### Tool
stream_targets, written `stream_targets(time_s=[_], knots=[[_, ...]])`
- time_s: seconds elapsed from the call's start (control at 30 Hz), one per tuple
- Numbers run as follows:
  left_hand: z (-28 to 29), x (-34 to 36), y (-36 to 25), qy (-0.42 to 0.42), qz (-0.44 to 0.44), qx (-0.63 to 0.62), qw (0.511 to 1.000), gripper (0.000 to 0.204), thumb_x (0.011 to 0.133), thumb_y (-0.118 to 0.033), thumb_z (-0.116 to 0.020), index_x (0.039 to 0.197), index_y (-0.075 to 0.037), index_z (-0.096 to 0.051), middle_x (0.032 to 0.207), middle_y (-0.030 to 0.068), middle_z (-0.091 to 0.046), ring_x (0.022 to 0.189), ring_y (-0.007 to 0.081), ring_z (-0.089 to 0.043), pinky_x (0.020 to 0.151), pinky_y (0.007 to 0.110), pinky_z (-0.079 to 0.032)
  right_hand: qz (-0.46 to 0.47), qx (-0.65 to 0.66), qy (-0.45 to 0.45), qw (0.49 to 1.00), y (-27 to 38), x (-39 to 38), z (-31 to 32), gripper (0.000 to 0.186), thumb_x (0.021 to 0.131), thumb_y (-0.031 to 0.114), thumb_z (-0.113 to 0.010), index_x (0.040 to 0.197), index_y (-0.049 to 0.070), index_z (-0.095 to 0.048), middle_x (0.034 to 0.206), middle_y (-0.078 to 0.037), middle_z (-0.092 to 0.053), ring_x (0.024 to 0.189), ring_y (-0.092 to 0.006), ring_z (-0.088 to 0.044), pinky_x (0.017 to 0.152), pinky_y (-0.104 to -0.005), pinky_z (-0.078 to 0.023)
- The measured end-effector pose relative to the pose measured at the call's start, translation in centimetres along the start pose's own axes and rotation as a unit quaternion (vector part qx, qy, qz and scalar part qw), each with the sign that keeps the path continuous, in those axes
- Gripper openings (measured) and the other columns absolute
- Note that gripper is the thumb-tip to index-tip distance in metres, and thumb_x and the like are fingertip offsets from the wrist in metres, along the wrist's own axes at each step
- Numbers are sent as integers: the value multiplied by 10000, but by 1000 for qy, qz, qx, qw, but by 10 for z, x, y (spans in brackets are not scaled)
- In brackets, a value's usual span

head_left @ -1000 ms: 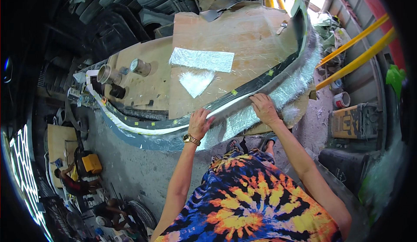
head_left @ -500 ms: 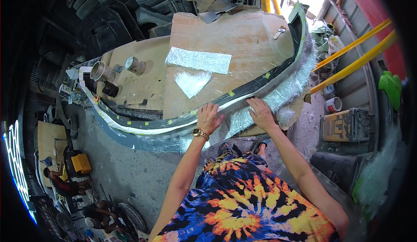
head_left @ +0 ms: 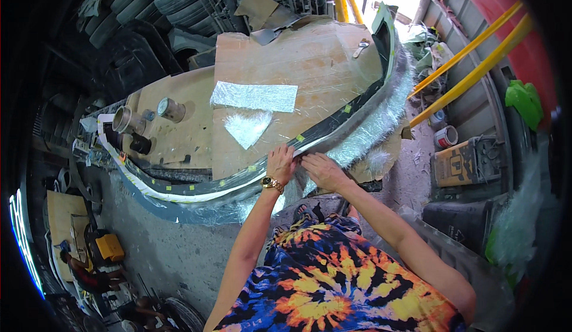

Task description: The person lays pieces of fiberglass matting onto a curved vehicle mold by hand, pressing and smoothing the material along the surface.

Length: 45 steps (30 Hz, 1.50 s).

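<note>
A long curved panel (head_left: 149,192), shaped like a vehicle bumper, sweeps across the table's front with pale strips and small yellow-green tape squares along it. Shaggy, silvery fibreglass mat (head_left: 357,143) drapes over its outer side. My left hand (head_left: 281,164), with a gold watch at the wrist, has its fingers bent over the panel's upper edge. Just right of it, my right hand (head_left: 322,171) has its fingers drawn together at the mat's edge; the fingertips are partly hidden. On the cardboard beyond lie a rectangular mat piece (head_left: 255,96) and a triangular mat piece (head_left: 248,128).
Cardboard (head_left: 322,52) covers the table, with a brush (head_left: 360,48) at its far right. Open cans (head_left: 171,110) stand at the left. Yellow poles (head_left: 471,73) slant at the right, above a box (head_left: 456,165). Tyres (head_left: 179,4) are stacked behind. Another person (head_left: 89,272) is at lower left.
My right hand has moved left along the panel, close beside my left hand, and its fingers have drawn together. The whole view has shifted slightly, moving the table leftward and down in the picture.
</note>
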<state>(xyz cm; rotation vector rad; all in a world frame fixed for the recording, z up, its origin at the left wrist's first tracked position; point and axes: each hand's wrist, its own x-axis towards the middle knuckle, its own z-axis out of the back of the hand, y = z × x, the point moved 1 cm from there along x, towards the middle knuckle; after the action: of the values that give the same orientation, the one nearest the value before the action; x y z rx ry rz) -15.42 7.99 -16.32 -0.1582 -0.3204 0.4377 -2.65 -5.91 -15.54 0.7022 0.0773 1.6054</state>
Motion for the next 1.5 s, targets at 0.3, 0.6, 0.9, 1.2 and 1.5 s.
stream_targets(time_s=[0.3, 0.6, 0.9, 1.2, 1.5], knots=[[5, -15, 15, 32, 27, -16, 999, 443, 754, -177, -692, 1157, -103, -524, 1032, 82, -552, 964, 269, -534, 808, 404, -387, -82, 32, 46, 995, -45, -8, 41, 328, 834, 161, -587, 1148, 68, -606, 1155, -121, -608, 1106, -281, -541, 990, -377, -396], [34, -53, 44, 39, 34, 7, 999, 544, 745, -199, -703, 1231, -94, -483, 1095, 71, -538, 1016, 244, -518, 861, 402, -374, -102, 31, 78, 991, -45, -5, 47, 348, 835, 178, -587, 1167, 74, -600, 1157, -122, -605, 1111, -287, -534, 998, -378, -391], [25, -66, 46, 26, 67, 34, 997, 582, 726, -162, -706, 1258, -131, -471, 1132, 71, -530, 1062, 234, -506, 898, 404, -361, -110, 28, 82, 990, -42, -4, 46, 346, 829, 175, -590, 1159, 72, -603, 1157, -127, -603, 1114, -296, -530, 998, -387, -389], [28, -66, 44, 39, 108, 30, 993, 696, 718, -149, -701, 1351, -165, -412, 1248, 80, -498, 1156, 243, -472, 967, 439, -327, -70, 14, 58, 996, -27, -7, 76, 340, 824, 141, -604, 1160, 89, -599, 1185, -109, -600, 1115, -282, -538, 985, -390, -401], [103, -111, -13, -60, 72, -194, 976, 266, 810, -149, -676, 1045, -50, -601, 1060, 133, -600, 994, 311, -558, 850, 392, -411, -468, 39, -118, 875, -96, -122, 149, 421, 825, 231, -665, 1166, -2, -588, 1119, -149, -634, 983, -222, -624, 835, -327, -494]])
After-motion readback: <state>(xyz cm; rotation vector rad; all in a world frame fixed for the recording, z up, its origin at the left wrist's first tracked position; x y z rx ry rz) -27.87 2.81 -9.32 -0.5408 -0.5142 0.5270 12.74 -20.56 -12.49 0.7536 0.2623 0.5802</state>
